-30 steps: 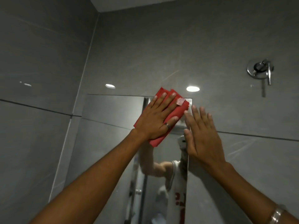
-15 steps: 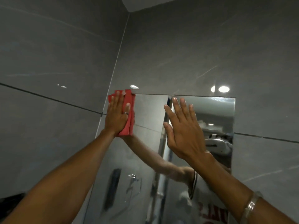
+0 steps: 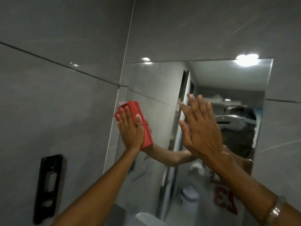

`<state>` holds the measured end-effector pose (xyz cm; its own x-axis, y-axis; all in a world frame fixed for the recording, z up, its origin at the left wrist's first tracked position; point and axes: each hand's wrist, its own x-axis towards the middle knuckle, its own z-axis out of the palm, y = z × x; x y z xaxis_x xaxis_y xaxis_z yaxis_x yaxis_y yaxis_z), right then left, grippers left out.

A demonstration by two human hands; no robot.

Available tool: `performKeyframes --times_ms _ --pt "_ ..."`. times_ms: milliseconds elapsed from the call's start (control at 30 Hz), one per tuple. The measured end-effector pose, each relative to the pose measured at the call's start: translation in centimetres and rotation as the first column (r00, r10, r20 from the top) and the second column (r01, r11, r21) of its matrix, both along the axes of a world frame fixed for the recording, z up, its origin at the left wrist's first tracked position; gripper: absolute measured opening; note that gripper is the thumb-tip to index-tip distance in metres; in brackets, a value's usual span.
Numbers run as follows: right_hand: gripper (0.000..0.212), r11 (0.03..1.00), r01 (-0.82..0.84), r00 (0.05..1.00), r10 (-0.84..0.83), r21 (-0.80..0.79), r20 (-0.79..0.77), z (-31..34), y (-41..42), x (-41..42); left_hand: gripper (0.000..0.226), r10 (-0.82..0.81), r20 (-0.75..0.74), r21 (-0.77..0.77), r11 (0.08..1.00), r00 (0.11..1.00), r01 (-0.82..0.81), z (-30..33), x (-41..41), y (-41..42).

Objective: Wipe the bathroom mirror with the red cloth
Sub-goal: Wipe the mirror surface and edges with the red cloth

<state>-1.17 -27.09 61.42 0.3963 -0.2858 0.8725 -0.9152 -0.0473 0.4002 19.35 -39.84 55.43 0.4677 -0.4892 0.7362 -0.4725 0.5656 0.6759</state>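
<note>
Your left hand (image 3: 130, 129) lies flat and open, fingers stretched upward, pressing the folded red cloth (image 3: 143, 126) against the mirror (image 3: 156, 82) at its left edge, about halfway up the visible glass. The cloth is pinned under your palm rather than gripped; its red folds show above your fingertips and along the right side of your hand, down to the wrist. A ring (image 3: 139, 124) sits on one finger of that hand.

Your right hand (image 3: 201, 128) is also open wide, fingers spread and pointing up, palm toward the glass near the middle of the mirror. You cannot tell from this view whether it touches the glass or hovers just in front of it. It holds nothing. A metal bracelet (image 3: 275, 211) circles your right forearm near the lower right corner.

The mirror hangs on the grey tiled wall (image 3: 195, 26), close to the corner where the side wall (image 3: 57, 103) meets it. A black bracket (image 3: 48, 188) is fixed to the side wall, low on the left. A ceiling light (image 3: 246, 60) glares at the mirror's top right edge.
</note>
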Motion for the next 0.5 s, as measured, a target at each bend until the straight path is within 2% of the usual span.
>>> performKeyframes --times_ms 33,100,133,167,200,267,300,333,367,433,467,500 --pt "0.066 1.0 -0.01 1.0 0.01 0.007 0.005 -0.7 0.1 0.2 0.073 0.012 0.039 -0.004 1.0 0.999 -0.012 -1.6 -0.5 0.4" --pt "0.065 0.999 -0.034 0.999 0.034 0.003 0.0 -1.8 0.3 0.6 0.069 0.02 0.326 -0.159 0.987 0.945 0.034 -5.1 -0.5 0.4" --pt "0.064 0.999 -0.052 0.999 0.052 0.012 -0.006 -2.6 0.3 1.0 0.068 0.028 0.421 -0.206 0.976 0.907 0.066 -6.8 0.6 0.2" --pt "0.064 0.997 -0.069 0.998 0.069 0.02 -0.009 -3.3 0.4 1.3 0.066 0.028 0.422 -0.213 0.975 0.906 0.07 -8.0 1.7 -0.2" --pt "0.064 0.996 -0.083 0.997 0.083 0.033 0.001 -4.1 0.7 1.5 0.066 0.008 0.326 -0.166 0.985 0.945 0.049 -9.1 2.2 -0.4" --pt "0.065 0.993 -0.107 0.994 0.104 0.056 0.045 -5.5 1.2 1.8 0.068 -0.02 -0.045 0.042 0.999 0.999 0.022 -10.4 2.2 -0.2" --pt "0.064 0.99 -0.113 0.992 0.108 0.079 0.067 -6.6 1.5 1.9 0.072 -0.013 -0.145 0.11 0.993 0.989 0.029 -11.3 1.5 0.3" --pt "0.064 0.988 -0.123 0.99 0.116 0.095 0.077 -7.4 1.7 2.0 0.074 -0.016 -0.118 0.104 0.994 0.993 0.028 -12.5 0.8 0.8" --pt "0.063 0.985 -0.13 0.99 0.123 0.115 0.07 -8.6 1.9 2.2 0.074 -0.035 0.012 0.052 0.998 0.999 0.034 -14.5 0.4 1.1" --pt "0.062 0.979 -0.135 0.991 0.132 0.153 0.025 -10.7 2.2 2.5 0.072 -0.059 0.298 -0.049 0.996 0.953 0.077 -19.0 0.4 1.1" --pt "0.062 0.977 -0.127 0.992 0.127 0.17 0.008 -11.8 2.4 2.7 0.069 -0.045 0.348 -0.076 0.994 0.936 0.077 -21.0 1.0 0.8" --pt "0.061 0.977 -0.117 0.993 0.118 0.178 0.005 -12.6 2.4 2.8 0.067 -0.034 0.313 -0.072 0.996 0.949 0.06 -22.5 1.6 0.4"
